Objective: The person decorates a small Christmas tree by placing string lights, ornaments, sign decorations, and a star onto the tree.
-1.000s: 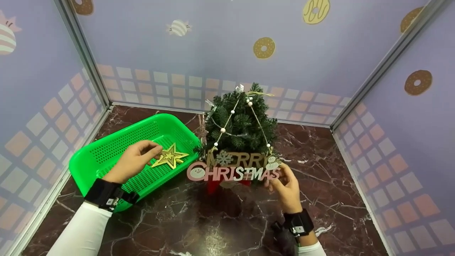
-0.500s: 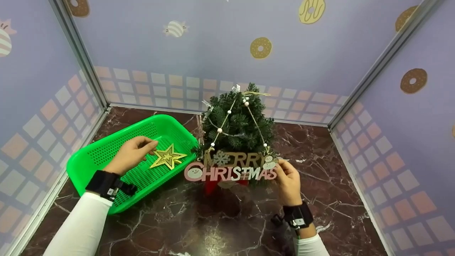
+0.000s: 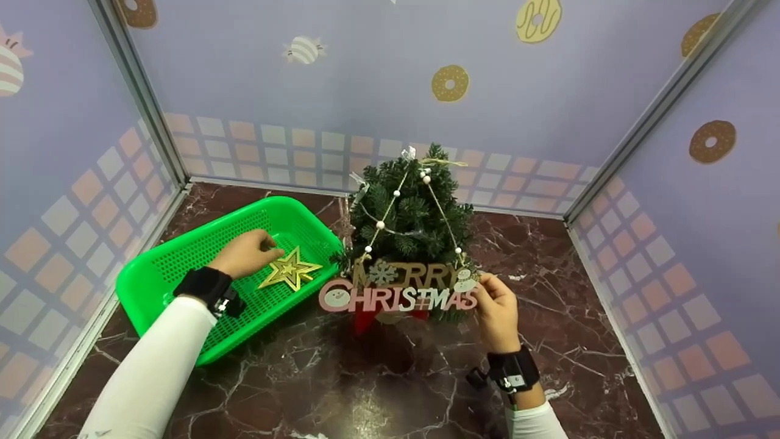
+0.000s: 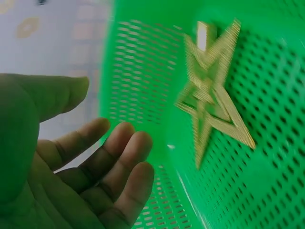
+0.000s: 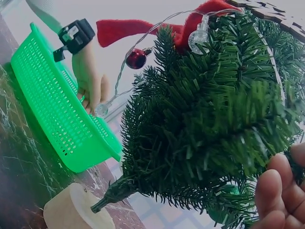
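Observation:
My left hand (image 3: 244,255) hovers inside the green plastic basket (image 3: 149,280), holding nothing. Its fingers bend loosely apart from the thumb in the left wrist view. Beside the fingertips lies a gold star ornament (image 4: 204,90) on the perforated basket floor. A "Merry Christmas" sign (image 3: 402,297) on a beaded cord hangs across the front of a small Christmas tree (image 3: 414,210). At the sign's right end my right hand (image 3: 496,314) grips the edge by the snowman. In the right wrist view only some of its fingertips (image 5: 271,188) show, near the green branches.
Purple printed wall panels (image 3: 365,67) enclose the dark marbled table (image 3: 378,378) at the back and sides. On the tree are a light string with a clear bulb (image 5: 199,40), a red bauble (image 5: 137,58) and red cloth (image 5: 124,31).
My left hand has moved right and farther into the basket, close above the star. My right hand has shifted slightly up along the sign's right end. Star and sign stay in place.

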Motion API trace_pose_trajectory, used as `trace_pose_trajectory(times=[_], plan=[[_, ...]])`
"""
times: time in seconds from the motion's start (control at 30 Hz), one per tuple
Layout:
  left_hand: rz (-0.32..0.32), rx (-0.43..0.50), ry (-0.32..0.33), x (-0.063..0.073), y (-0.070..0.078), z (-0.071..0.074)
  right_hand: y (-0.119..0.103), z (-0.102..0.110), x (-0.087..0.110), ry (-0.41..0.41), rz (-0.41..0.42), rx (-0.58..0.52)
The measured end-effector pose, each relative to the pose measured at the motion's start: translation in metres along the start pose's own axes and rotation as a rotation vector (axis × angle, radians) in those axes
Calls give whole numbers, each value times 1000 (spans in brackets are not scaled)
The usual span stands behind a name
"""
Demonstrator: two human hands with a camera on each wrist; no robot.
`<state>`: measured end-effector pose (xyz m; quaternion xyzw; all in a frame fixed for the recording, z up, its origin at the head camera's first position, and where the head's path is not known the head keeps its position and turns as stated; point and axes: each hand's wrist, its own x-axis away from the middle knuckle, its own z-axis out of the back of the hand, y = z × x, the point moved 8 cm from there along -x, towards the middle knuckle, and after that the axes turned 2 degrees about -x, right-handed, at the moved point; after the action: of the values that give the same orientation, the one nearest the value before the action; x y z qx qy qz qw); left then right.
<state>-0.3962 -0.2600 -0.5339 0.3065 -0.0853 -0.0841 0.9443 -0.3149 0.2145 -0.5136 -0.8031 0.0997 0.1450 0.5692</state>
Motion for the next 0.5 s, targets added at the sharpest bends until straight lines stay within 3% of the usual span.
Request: trace_pose_trajectory(times=[0.13,0.3,0.5], plan=[[-28,-187,-37,-11,1,-14,1,1,0,-6,7,0],[-69,-335,-77,-14,-7,-36,4,-1,1,-30,8,-25],[-118,-427,-20,-20,-10,-45,4,2,0,-9,-1,-2]])
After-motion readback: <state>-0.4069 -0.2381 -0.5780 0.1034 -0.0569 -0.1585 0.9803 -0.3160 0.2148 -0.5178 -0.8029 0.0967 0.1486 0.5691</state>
